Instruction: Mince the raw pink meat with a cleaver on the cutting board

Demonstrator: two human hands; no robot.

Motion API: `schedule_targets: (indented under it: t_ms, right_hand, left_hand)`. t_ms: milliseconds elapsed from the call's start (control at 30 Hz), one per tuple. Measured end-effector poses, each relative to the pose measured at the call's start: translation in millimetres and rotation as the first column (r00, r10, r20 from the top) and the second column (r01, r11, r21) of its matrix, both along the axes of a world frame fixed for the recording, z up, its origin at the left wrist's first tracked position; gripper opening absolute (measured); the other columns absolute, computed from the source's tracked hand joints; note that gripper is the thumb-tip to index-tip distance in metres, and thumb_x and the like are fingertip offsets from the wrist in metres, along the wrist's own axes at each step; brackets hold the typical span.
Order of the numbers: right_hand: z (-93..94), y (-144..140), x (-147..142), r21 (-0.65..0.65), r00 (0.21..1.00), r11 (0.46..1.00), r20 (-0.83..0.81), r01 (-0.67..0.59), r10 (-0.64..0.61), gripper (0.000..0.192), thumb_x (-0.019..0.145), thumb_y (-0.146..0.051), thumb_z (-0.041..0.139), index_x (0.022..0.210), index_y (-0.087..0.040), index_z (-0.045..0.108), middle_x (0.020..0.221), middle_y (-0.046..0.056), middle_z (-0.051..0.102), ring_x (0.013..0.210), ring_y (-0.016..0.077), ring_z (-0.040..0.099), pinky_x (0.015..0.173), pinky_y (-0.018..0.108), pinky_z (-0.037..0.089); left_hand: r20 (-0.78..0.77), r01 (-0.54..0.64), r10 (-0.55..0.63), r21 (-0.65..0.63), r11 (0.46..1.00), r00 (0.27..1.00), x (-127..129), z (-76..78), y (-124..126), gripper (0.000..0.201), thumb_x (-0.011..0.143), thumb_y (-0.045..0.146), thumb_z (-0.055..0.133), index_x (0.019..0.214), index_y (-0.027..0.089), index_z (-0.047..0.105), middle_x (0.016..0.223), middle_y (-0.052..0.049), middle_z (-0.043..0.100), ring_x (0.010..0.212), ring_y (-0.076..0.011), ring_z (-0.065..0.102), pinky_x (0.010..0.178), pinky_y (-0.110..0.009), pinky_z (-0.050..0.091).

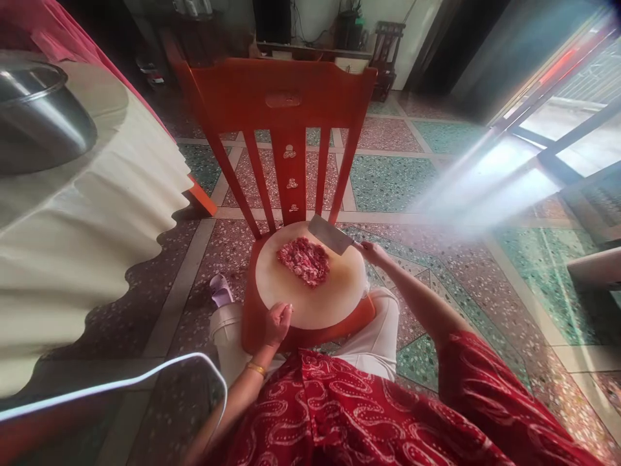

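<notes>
A round, pale chopping board rests on the seat of a red-brown wooden chair. Chopped raw red meat lies in a flat heap around the middle of the board. My right hand is closed around the handle of a cleaver. The cleaver's broad blade is over the far right part of the board, to the right of the meat and apart from it. At the near left rim of the board is my left hand, its fingers curled in. Whether anything is inside them is hidden.
On the left, a table with a cream cloth carries a large metal pot. A white cable crosses the lower left. The chair's backrest rises beyond the board. Bright light enters through a doorway on the right.
</notes>
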State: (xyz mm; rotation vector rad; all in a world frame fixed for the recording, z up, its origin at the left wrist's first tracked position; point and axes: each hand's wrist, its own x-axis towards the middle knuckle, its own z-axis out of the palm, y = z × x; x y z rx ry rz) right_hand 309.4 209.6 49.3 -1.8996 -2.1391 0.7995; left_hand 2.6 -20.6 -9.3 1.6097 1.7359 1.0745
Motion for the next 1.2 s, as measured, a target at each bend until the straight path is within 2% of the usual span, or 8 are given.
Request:
schedule_targets:
  t_ms: [200, 367, 467, 600, 767, 933, 1100, 1200]
  right_hand:
    - [-4.7, 68, -33, -0.145, 0.985, 0.978, 0.072, -0.148, 0.160, 0.051, 0.084, -0.063, 0.039, 0.068, -0.017, 0.057, 0.053, 0.000, 0.053, 0.048, 0.0092, 0.046, 0.046, 0.019, 0.029]
    - [-8.8, 102, -84, -0.249, 0.905, 0.890, 0.092, -0.382, 0.415, 0.053, 0.090, -0.059, 0.032, 0.081, -0.015, 0.060, 0.054, 0.000, 0.053, 0.042, 0.0071, 0.045, 0.044, 0.018, 0.032]
    - [-5.1, 113, -106, -0.203, 0.845, 0.841, 0.091, -0.502, 0.527, 0.045, 0.089, -0.054, 0.039, 0.085, -0.016, 0.063, 0.064, 0.002, 0.060, 0.051, 0.0078, 0.049, 0.049, 0.018, 0.032]
    - [19.6, 114, -110, -0.050, 0.658, 0.690, 0.258, -0.722, 0.707, 0.047, 0.088, -0.054, 0.039, 0.086, -0.016, 0.067, 0.073, 0.003, 0.065, 0.058, 0.0101, 0.050, 0.051, 0.021, 0.027]
    - [59.0, 80, -77, 0.028, 0.540, 0.599, 0.467, -0.800, 0.700, 0.050, 0.086, -0.061, 0.037, 0.092, -0.020, 0.066, 0.069, 0.004, 0.064, 0.056, 0.0132, 0.050, 0.052, 0.025, 0.020]
    - [54.1, 5, -30, 0.049, 0.502, 0.556, 0.501, -0.830, 0.705, 0.041, 0.091, -0.052, 0.036, 0.095, -0.020, 0.063, 0.075, 0.005, 0.064, 0.059, 0.0129, 0.052, 0.053, 0.026, 0.021]
    - [28.0, -83, -3, 0.072, 0.651, 0.704, 0.457, -0.707, 0.606, 0.030, 0.093, -0.043, 0.042, 0.096, -0.020, 0.061, 0.077, 0.005, 0.064, 0.067, 0.0142, 0.057, 0.058, 0.025, 0.029]
    - [35.1, -120, -5, 0.129, 0.808, 0.833, 0.360, -0.538, 0.466, 0.028, 0.092, -0.043, 0.043, 0.098, -0.022, 0.059, 0.080, 0.004, 0.066, 0.069, 0.0155, 0.060, 0.058, 0.024, 0.033]
  left_hand:
    - [-0.025, -0.009, 0.008, -0.034, 0.999, 1.000, 0, 1.0, 0, 0.035, 0.089, 0.032, 0.037, 0.062, 0.019, 0.054, 0.061, -0.002, 0.054, 0.062, -0.0132, 0.050, 0.062, -0.025, 0.039]
    - [0.002, -0.032, 0.032, -0.069, 0.997, 0.999, 1, -0.8, -1, 0.033, 0.089, 0.031, 0.038, 0.062, 0.018, 0.053, 0.061, -0.002, 0.053, 0.063, -0.0131, 0.050, 0.062, -0.025, 0.039]
    - [0.027, -0.029, 0.031, -0.071, 0.997, 0.999, 1, -2.6, -2, 0.031, 0.089, 0.030, 0.039, 0.064, 0.018, 0.053, 0.063, -0.002, 0.054, 0.065, -0.0132, 0.051, 0.064, -0.025, 0.040]
    - [0.048, -0.031, 0.033, -0.055, 0.998, 0.998, 1, -2.3, -2, 0.029, 0.088, 0.028, 0.040, 0.064, 0.019, 0.053, 0.063, -0.001, 0.053, 0.063, -0.0127, 0.049, 0.063, -0.025, 0.040]
    - [0.018, -0.019, 0.020, -0.051, 0.999, 1.000, 2, -0.8, -1, 0.030, 0.089, 0.027, 0.039, 0.064, 0.019, 0.054, 0.063, -0.002, 0.054, 0.064, -0.0131, 0.050, 0.064, -0.025, 0.040]
    - [-0.045, -0.004, 0.003, -0.023, 1.000, 0.999, 2, -1.6, 1, 0.032, 0.089, 0.030, 0.038, 0.063, 0.019, 0.053, 0.062, -0.002, 0.053, 0.063, -0.0138, 0.050, 0.063, -0.026, 0.039]
    - [-0.051, 0.038, -0.037, 0.019, 0.999, 0.998, 1, -2.8, 0, 0.033, 0.089, 0.032, 0.037, 0.063, 0.019, 0.052, 0.062, -0.002, 0.054, 0.064, -0.0139, 0.050, 0.065, -0.026, 0.040]
    - [-0.054, 0.035, -0.033, 0.034, 0.999, 0.998, 1, -4.9, 0, 0.032, 0.089, 0.032, 0.037, 0.062, 0.019, 0.050, 0.063, -0.002, 0.054, 0.064, -0.0140, 0.050, 0.066, -0.027, 0.040]
